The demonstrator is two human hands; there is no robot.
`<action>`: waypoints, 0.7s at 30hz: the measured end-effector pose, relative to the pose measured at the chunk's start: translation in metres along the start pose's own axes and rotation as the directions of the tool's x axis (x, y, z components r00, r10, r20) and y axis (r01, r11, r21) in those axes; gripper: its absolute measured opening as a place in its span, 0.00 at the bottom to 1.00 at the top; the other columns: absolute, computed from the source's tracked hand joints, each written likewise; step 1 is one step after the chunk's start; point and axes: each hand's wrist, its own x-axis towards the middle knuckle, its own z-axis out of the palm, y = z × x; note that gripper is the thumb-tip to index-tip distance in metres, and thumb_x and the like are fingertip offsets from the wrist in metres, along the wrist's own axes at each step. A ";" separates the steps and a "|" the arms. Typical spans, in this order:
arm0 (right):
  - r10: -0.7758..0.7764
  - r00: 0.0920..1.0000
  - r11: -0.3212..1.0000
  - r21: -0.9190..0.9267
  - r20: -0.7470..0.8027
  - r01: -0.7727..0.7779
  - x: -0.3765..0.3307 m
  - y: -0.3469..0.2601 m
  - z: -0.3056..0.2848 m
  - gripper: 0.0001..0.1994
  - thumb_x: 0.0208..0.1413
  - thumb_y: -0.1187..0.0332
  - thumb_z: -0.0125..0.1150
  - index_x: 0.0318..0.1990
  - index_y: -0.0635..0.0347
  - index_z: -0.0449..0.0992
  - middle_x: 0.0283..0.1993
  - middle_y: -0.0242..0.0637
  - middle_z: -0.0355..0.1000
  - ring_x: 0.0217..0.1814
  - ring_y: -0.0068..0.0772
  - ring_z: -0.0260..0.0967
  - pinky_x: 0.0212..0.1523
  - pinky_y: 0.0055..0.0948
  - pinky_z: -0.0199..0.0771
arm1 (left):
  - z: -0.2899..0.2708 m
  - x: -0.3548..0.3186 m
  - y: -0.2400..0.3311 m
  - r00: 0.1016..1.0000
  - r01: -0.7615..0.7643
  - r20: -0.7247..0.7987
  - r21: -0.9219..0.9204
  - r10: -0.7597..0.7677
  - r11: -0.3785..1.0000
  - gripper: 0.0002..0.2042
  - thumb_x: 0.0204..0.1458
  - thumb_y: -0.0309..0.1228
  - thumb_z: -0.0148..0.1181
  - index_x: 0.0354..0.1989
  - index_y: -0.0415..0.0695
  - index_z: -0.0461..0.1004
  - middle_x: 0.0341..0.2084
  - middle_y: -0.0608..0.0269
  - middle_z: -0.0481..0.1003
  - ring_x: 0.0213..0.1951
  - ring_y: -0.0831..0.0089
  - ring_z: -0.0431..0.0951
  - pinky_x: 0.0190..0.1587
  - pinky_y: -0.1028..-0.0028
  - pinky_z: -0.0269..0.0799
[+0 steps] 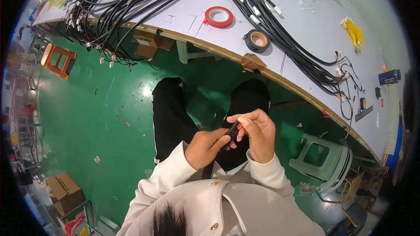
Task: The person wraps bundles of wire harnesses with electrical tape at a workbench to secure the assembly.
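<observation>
The short black cable piece (pixel 234 133) was held up in front of the body, above the lap, well short of the surface (pixel 306 26), and from my distant seat I could make out a small pale connector (pixel 240 119) with a bit of red beside it at the upper end. On the left hand (pixel 204 147) the grip was closed around the black piece, with the thumb laid along it. On the right hand (pixel 261 139) the grip was pinching the upper end near the connector, thumb and forefinger brought together there; I could not tell exactly where each fingertip pressed. Under the hands I saw black trousers (pixel 170 122), and around the wrists the sleeves of a cream jacket (pixel 188 199). Beyond the knees, on the surface, a red tape roll (pixel 231 19) lay flat, with a black tape roll (pixel 249 44) near it and closer to the edge. A bundle of black cables (pixel 286 39) ran along the right of the rolls, and a larger cable bundle (pixel 127 4) hung partly over the edge on the left. Farther right lay a yellow bundle (pixel 353 35). On the green floor (pixel 118 118) stood a pale green stool (pixel 335 159) to the right and an orange stool (pixel 49 55) to the far left.
</observation>
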 end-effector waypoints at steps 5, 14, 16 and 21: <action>0.014 0.999 0.993 0.116 0.052 -0.020 0.005 0.006 -0.005 0.05 0.53 0.72 0.52 0.30 0.64 0.65 0.34 0.53 0.73 0.20 0.21 0.64 0.24 0.18 0.70 | -0.001 0.005 -0.013 0.992 0.097 0.111 -0.347 -0.062 0.933 0.13 0.60 0.32 0.42 0.44 0.38 0.70 0.27 0.65 0.73 0.29 0.80 0.70 0.34 0.80 0.67; -0.029 0.992 0.973 0.225 -0.121 0.055 0.005 0.019 -0.011 0.05 0.54 0.73 0.53 0.32 0.65 0.66 0.35 0.52 0.72 0.23 0.19 0.66 0.26 0.19 0.74 | 0.016 0.006 -0.014 0.976 -0.069 -0.206 -0.019 0.063 0.997 0.13 0.51 0.24 0.57 0.44 0.37 0.66 0.31 0.56 0.74 0.33 0.72 0.75 0.36 0.74 0.70; -0.040 0.991 0.972 0.225 -0.124 0.067 0.005 0.016 -0.011 0.04 0.54 0.73 0.52 0.32 0.65 0.66 0.35 0.52 0.72 0.23 0.19 0.66 0.26 0.20 0.74 | 0.016 0.010 -0.014 0.953 -0.146 -0.252 0.108 0.169 0.983 0.12 0.50 0.24 0.58 0.43 0.37 0.68 0.30 0.54 0.74 0.31 0.69 0.76 0.34 0.75 0.70; -0.050 0.984 0.976 0.201 -0.173 0.085 0.003 0.012 0.001 0.02 0.53 0.73 0.50 0.31 0.60 0.65 0.32 0.50 0.71 0.21 0.19 0.63 0.24 0.22 0.73 | 0.018 0.010 -0.011 0.884 -0.228 -0.359 0.225 0.298 0.947 0.09 0.48 0.23 0.58 0.38 0.38 0.72 0.27 0.52 0.75 0.27 0.62 0.77 0.29 0.75 0.69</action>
